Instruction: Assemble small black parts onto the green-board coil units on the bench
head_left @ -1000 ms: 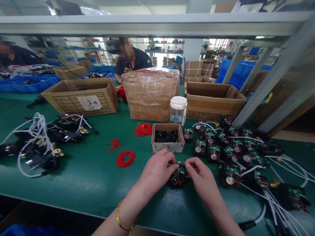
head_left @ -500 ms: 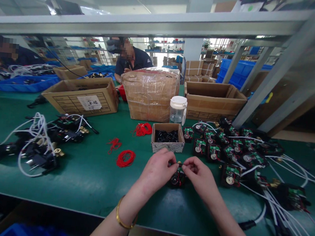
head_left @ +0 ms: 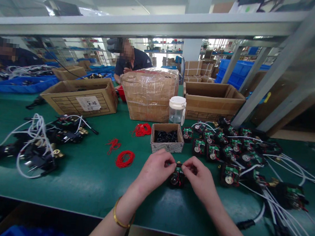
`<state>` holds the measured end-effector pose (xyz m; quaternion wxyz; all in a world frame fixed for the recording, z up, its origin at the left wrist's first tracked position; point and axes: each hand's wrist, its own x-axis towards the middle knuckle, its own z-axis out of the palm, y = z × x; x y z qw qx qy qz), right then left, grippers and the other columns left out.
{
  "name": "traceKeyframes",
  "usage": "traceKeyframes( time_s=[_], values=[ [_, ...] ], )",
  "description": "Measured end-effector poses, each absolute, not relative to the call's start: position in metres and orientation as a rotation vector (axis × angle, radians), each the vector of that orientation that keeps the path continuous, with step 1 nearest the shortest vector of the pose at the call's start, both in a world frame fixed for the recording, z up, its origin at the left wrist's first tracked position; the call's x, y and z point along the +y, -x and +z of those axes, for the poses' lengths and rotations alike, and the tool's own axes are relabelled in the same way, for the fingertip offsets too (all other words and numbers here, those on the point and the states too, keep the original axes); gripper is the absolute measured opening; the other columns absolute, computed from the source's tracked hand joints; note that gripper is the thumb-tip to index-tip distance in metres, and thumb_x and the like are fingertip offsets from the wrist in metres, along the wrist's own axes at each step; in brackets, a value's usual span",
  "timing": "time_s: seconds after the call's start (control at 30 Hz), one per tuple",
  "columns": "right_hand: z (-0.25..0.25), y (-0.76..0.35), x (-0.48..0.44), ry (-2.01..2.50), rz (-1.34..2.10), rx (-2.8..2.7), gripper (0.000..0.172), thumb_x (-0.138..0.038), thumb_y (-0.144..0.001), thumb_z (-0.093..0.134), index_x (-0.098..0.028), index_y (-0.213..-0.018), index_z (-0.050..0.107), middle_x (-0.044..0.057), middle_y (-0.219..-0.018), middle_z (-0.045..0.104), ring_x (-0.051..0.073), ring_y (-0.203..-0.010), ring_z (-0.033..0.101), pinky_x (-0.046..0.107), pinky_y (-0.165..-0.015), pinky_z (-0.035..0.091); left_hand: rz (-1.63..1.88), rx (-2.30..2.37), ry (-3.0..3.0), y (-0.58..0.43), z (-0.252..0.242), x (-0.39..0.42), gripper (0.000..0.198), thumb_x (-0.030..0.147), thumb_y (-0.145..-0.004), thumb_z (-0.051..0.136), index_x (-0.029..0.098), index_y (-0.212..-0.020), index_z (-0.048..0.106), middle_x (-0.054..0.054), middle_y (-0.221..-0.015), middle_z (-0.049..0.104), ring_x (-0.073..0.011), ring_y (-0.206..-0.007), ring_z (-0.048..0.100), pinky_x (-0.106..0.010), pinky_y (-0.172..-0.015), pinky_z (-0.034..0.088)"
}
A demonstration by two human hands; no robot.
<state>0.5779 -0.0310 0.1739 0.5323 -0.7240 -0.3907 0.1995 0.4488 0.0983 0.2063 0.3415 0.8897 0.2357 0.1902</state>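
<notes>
On the green bench in front of me lies a small black housing with a green circuit board and a round metal part. My left hand comes to its top left edge, thumb and forefinger pinched. From the other side my right hand pinches at the top right of the same unit. The fingertips almost meet above the board, and whatever is between them is too small to make out. Just behind stands a small carton of little black parts. Red wire coils rest left of my hands.
Several similar board units with white cables crowd the right side. Black plug units with brass fittings lie at the left. A lidded plastic jar, a wrapped box and an open carton line the back. Two people sit beyond.
Both hands stay at the board unit with almost the same pinched posture. The whole view has shifted very slightly; nothing else has visibly moved.
</notes>
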Motion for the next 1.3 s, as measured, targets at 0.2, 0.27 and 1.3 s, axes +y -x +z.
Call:
traceKeyframes(
  time_s=[0.2, 0.27, 1.3],
  values=[
    [0.170, -0.584, -0.036, 1.639, 0.637, -0.902, 0.024, -0.045, -0.088, 0.057, -0.023, -0.088, 0.065, 0.002, -0.083, 0.063, 0.020, -0.074, 0.057, 0.033, -0.069, 0.044, 0.518, 0.632, -2.285, -0.448, 0.204, 0.098, 0.009, 0.018, -0.085, 0.068, 0.020, -0.077, 0.070, 0.000, -0.082, 0.064, -0.0157, -0.079, 0.060, -0.027, -0.071, 0.042],
    [0.169, -0.586, -0.037, 1.612, 0.691, -0.866, 0.026, -0.047, -0.088, 0.058, -0.022, -0.092, 0.066, 0.002, -0.086, 0.065, 0.020, -0.075, 0.057, 0.033, -0.070, 0.045, 0.517, 0.630, -2.280, -0.449, 0.205, 0.098, 0.009, 0.019, -0.086, 0.068, 0.020, -0.077, 0.070, 0.000, -0.082, 0.064, -0.0158, -0.080, 0.060, -0.027, -0.071, 0.042],
    [0.164, -0.577, -0.045, 1.566, 0.635, -0.900, 0.021, -0.042, -0.091, 0.059, -0.024, -0.097, 0.066, 0.001, -0.089, 0.066, 0.021, -0.083, 0.062, 0.034, -0.076, 0.048, 0.389, 0.712, -2.299, -0.467, 0.204, 0.102, 0.026, 0.035, -0.077, 0.078, 0.020, -0.069, 0.059, 0.002, -0.074, 0.059, -0.0160, -0.072, 0.055, -0.027, -0.063, 0.034]
  ],
)
